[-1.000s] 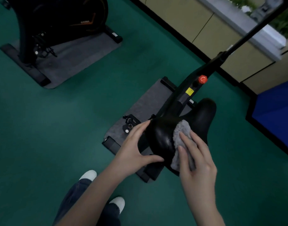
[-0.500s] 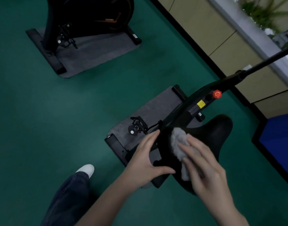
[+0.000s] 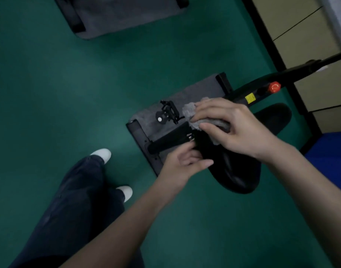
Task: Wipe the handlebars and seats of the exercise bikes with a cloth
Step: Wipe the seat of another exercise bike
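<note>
Head view: the right hand [image 3: 237, 126] curls tight round a grey cloth [image 3: 193, 113], pressing it on the nose of the black saddle [image 3: 239, 171]. The left hand [image 3: 183, 161] grips the saddle's near edge, fingers curled. Seat wiping looks midway. The handlebars lie out of frame beyond the saddle, so their state is unknowable. Farther off, another bike shows only its mat [image 3: 127, 14], cut off.

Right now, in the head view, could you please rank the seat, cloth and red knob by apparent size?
1. seat
2. cloth, partly hidden under the right hand
3. red knob
</note>
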`<state>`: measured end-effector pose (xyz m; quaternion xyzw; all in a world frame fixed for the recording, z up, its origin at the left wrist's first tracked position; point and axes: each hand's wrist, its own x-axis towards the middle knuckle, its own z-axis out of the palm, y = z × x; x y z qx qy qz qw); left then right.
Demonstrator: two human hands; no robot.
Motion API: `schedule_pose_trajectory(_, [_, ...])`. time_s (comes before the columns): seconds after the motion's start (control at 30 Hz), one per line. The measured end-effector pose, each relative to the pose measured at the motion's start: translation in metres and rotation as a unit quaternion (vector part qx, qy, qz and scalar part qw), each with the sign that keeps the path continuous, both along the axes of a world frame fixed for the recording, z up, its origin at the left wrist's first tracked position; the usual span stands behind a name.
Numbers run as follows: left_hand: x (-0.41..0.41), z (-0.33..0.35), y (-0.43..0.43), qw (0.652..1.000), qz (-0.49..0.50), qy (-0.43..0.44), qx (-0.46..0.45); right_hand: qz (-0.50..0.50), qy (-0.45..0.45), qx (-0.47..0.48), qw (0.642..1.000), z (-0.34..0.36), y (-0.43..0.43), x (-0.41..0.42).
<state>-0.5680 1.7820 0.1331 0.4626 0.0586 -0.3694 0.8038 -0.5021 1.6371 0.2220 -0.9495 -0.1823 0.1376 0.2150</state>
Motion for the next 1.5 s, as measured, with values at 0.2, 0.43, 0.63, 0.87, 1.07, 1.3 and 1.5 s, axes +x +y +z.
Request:
schedule_pose_trajectory(0.2, [-0.01,0.0,-0.006,0.997,0.053,0.047,-0.034,0.098,-0.02,-0.005,0.995,0.002,0.002,-0.024])
schedule_pose_trajectory(0.43, [-0.026,0.002,-0.017,0.993,0.038,0.084,-0.068,0.196,0.0,-0.063,0.979,0.008,0.001,-0.044])
schedule_pose_trajectory(0.63, [-0.026,0.005,-0.019,0.993,0.028,0.091,-0.065,0.156,-0.001,-0.096,0.983,0.006,0.01,-0.001])
schedule_pose_trajectory(0.87, [-0.024,0.007,-0.015,0.997,0.0,0.068,-0.041,-0.15,0.098,-0.108,0.978,-0.002,-0.004,0.049])
schedule_pose_trajectory(1.07, [-0.009,0.008,-0.012,0.999,-0.041,0.026,-0.013,-0.176,-0.069,-0.025,0.982,-0.004,0.0,0.0])
schedule_pose_trajectory(1.3, [0.012,0.004,-0.008,0.991,-0.082,-0.076,0.076,-0.336,-0.173,0.005,0.926,-0.012,-0.005,-0.055])
schedule_pose_trajectory(1.5, [0.017,0.003,-0.005,0.973,-0.112,-0.153,0.129,-0.415,-0.242,0.011,0.877,-0.026,0.023,-0.123])
